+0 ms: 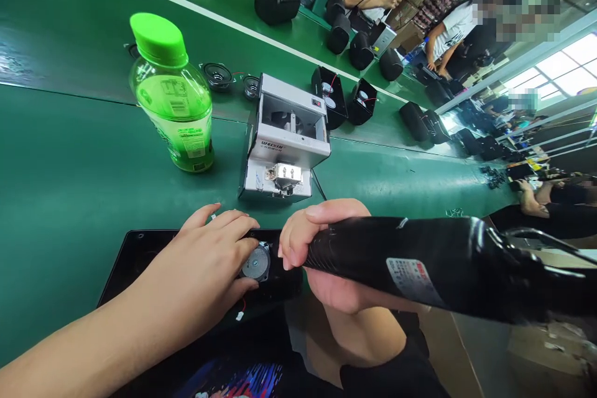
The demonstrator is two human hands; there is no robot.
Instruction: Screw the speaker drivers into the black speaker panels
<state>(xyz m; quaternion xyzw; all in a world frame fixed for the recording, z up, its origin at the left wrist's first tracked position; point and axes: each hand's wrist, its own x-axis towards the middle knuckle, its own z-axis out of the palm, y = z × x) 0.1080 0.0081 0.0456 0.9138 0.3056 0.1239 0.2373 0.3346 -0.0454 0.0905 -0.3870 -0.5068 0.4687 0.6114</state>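
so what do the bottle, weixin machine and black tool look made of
Bottle: probably glossy, translucent plastic; its see-through wall and highlights suggest it. Machine: likely painted metal, pale grey and smooth, judging by its flat panels and crisp edges. Tool: apparently hard black plastic, given the sheen along its body and the ridges near the right hand.

The black electric screwdriver point(364, 252) is held close to level, its ribbed front end near the speaker driver point(256, 263) and its body running off to the right; a white printed sticker point(410, 278) is on its side. The driver sits round grey back up, in or on the long black speaker housing point(138, 256), a red lead with a white plug point(240, 316) nearby. The housing lies on the green table point(60, 180), partly hidden, a hole at one corner.
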